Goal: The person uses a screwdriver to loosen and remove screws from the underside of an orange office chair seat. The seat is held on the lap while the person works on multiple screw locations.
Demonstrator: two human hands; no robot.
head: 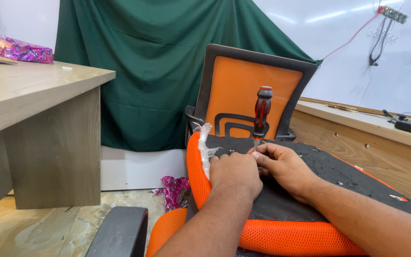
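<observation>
Upturned orange mesh seat (281, 238) with black fabric underside, red-black screwdriver (261, 112) upright — shaft pinched by right hand (286, 166), left hand (234, 171) clenched beside it.

I'm seeing a screwdriver (263, 108) showing a red and black striped handle. The chair seat (281, 190) under my hands is showing black fabric on its underside, ringed by bright orange mesh (291, 238); the backrest (248, 93) is glowing the same orange inside a dark grey frame. A deep green curtain (153, 71) is hanging behind. The worktop (34, 90) is looking pale grey-brown woodgrain, carrying shiny pink-purple foil wrap (20, 49).
</observation>
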